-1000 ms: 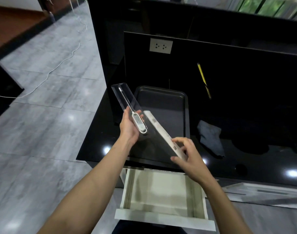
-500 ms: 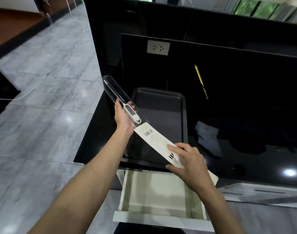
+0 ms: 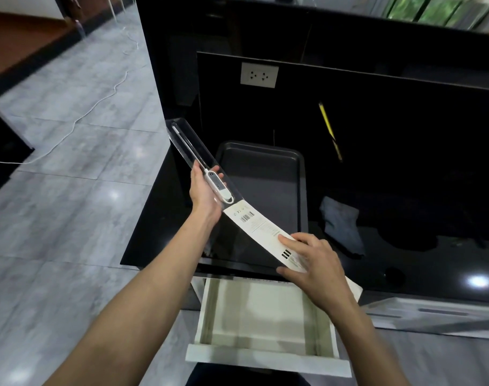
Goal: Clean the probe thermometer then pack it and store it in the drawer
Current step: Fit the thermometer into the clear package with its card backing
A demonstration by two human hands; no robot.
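A white probe thermometer (image 3: 219, 187) lies inside a long clear plastic case (image 3: 186, 143), its metal probe pointing up and left. My left hand (image 3: 204, 195) grips the case from below, around the thermometer's handle. A white cardboard insert (image 3: 261, 227) with a barcode and printed text meets the case's lower end and slants down to the right. My right hand (image 3: 311, 263) holds this card near its lower end, thumb underneath and fingers on top. Below both hands a white drawer (image 3: 265, 355) stands pulled out, nothing inside.
A dark baking tray (image 3: 300, 174) sits on the black glossy counter (image 3: 432, 263) behind the card. A grey cloth (image 3: 340, 224) lies to its right. A yellow pencil (image 3: 328, 126) rests further back, below a wall socket (image 3: 259, 75). Grey tiled floor extends left.
The card has turned from edge-on to flat, printed side up, and its upper end now meets the case's open end. My left hand lifted the case slightly up and left.
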